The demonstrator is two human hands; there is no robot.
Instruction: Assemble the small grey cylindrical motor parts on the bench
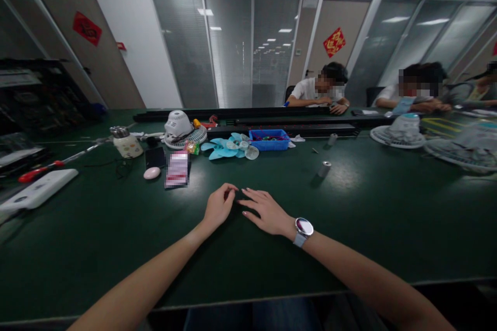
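Note:
Near the middle of the green table (248,264), my left hand (219,206) rests with its fingers curled and the thumb close to the index finger. Whatever lies between those fingers, if anything, is too small or hidden to make out. Just to the right, my right hand (267,212) lies palm down, its fingers spread and pointing toward the left hand. It holds nothing that I can see. A silver wristwatch (304,226) is on my right wrist. The fingertips of both hands are close together, with a small gap between them.
Ahead lie light-blue fan blades (223,148), a blue bin (269,139) of small parts and a white fan housing (179,125). A metal cylinder (325,168) stands right; a phone (177,169) and a white power strip (41,190) lie left. Co-workers sit across the table.

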